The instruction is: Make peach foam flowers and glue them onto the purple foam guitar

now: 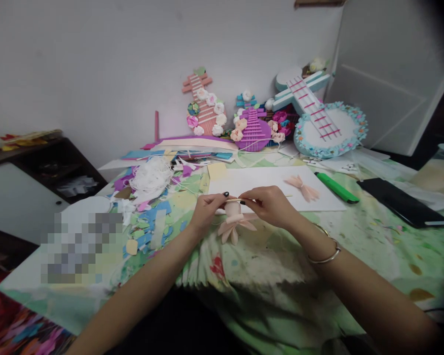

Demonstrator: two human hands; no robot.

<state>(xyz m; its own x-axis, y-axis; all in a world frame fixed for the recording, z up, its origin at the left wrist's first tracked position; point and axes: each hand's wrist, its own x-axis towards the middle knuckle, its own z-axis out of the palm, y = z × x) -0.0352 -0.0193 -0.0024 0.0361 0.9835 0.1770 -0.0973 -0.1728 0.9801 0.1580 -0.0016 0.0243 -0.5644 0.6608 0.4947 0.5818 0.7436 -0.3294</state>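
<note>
My left hand (208, 208) and my right hand (270, 205) meet over the table's near middle, each pinching an end of a thin wooden stick (234, 200). A pale pink paper flower piece (234, 221) is wrapped on the stick and hangs down between the hands, its petals fanned at the bottom. Both hands have fingers closed in a pinch. A second pink paper piece (302, 187), tied like a bow, lies on a white sheet (259, 178) just beyond my right hand. A metal bangle sits on my right wrist.
A green marker (336, 188) and a black phone (403, 202) lie to the right. Colored paper scraps (148, 231) and a white thread tangle (150, 178) cover the left. Guitar-shaped crafts with paper flowers (253, 125) lean against the back wall. A dark shelf (48, 167) stands at left.
</note>
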